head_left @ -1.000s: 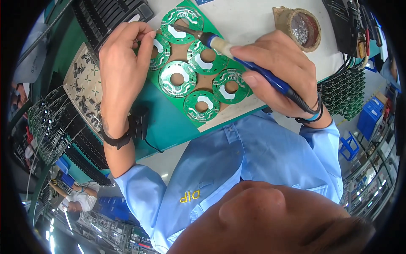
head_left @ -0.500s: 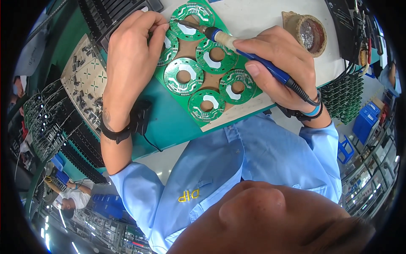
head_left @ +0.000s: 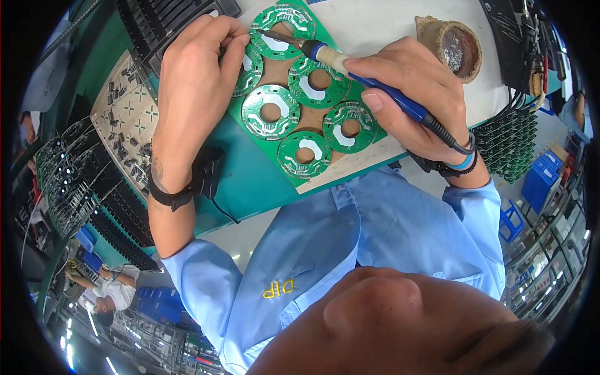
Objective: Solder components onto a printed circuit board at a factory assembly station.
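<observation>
My right hand (head_left: 431, 78) grips a soldering iron (head_left: 330, 59) with a blue handle and cream collar. Its metal tip reaches the left edge of the upper ring-shaped green circuit board (head_left: 305, 22). Thumb and fingertips pressed together, my left hand (head_left: 195, 84) is beside that tip. Whatever is pinched there is too small to make out, and the hand partly covers another ring board (head_left: 251, 72). Several such boards, each with a white patch and a round hole, lie in a group on a green-edged panel (head_left: 265, 150).
A round, crusty tan pot (head_left: 477, 59) with silvery bits inside stands at the back right. Left of my arm, a pale board (head_left: 103, 115) bears small dark components near a black slotted tray (head_left: 165, 15). Stacked green boards (head_left: 509, 147) are at the right. A co-worker (head_left: 109, 294) is at lower left.
My hands and the soldering iron stay almost in place. The boards appear shifted very slightly. At lower left, the co-worker's head and arms have moved a little.
</observation>
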### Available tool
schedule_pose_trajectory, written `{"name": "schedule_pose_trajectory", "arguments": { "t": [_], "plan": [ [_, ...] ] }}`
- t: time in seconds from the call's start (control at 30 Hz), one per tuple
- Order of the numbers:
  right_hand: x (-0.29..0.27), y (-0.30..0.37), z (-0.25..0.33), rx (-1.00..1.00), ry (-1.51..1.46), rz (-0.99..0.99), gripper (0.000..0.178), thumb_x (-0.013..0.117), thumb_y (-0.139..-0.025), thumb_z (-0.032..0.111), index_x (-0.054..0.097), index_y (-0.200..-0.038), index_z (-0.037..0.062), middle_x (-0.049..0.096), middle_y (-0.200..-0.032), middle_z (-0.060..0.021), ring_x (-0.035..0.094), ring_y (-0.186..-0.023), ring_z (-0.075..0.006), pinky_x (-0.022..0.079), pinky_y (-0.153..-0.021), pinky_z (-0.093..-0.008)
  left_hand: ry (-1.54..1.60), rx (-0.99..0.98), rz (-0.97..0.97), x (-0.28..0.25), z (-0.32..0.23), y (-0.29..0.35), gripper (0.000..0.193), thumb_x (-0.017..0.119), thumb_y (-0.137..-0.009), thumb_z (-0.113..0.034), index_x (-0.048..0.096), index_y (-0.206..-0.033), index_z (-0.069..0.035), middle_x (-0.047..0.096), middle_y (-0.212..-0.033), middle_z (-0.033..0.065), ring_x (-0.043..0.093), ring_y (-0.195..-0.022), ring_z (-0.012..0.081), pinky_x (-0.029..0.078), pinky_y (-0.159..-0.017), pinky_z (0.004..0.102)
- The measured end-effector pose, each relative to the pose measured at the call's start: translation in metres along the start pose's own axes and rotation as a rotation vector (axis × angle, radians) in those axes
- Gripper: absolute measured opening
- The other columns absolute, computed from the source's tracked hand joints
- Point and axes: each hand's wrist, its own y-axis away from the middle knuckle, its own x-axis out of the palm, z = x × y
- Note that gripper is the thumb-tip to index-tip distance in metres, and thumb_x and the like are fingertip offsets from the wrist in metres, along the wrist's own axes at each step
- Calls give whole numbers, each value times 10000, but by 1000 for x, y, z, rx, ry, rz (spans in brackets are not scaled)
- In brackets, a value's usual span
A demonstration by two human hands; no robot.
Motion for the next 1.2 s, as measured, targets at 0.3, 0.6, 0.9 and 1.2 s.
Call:
{"name": "schedule_pose_trajectory", "arguments": {
  "t": [0.3, 0.6, 0.9, 1.2],
  "plan": [
    [0, -1, -1, -15, 14, -24, 289, 773, -904, 46, 757, -1187, -11, 755, -931, -112, 661, -808, -266, 529, -751, -377, 2, -63, 14, -5, -3, 2, 92, 715, -948, -70, 711, -1006, 2, 691, -884, 146, 698, -793, 344, 550, -707, 408],
    [-18, 28, 7, 93, 38, -72, 285, 661, -965, 119, 727, -1162, -77, 753, -994, -194, 670, -876, -313, 517, -813, -398, -46, -151, 4, -24, 0, 31, 103, 685, -961, -45, 688, -1049, 8, 698, -957, 169, 712, -825, 333, 565, -777, 391],
    [-12, 145, -14, 31, 138, -459, 341, 559, -1016, 103, 637, -1286, -89, 736, -1053, -244, 675, -937, -312, 530, -873, -395, 1163, 252, -309, -36, -62, 98, 298, 632, -1046, -323, 625, -900, -63, 647, -950, 65, 697, -823, 266, 519, -998, 526],
    [0, 152, -22, 202, 193, -576, 440, 560, -1095, 225, 536, -1446, -39, 653, -1325, -295, 667, -1209, -353, 529, -1041, -465, 1512, 1032, -42, -47, -113, 113, 529, 527, -1099, -336, 591, -629, -102, 618, -694, 67, 685, -696, 265, 650, -917, 504]
  ]
}}
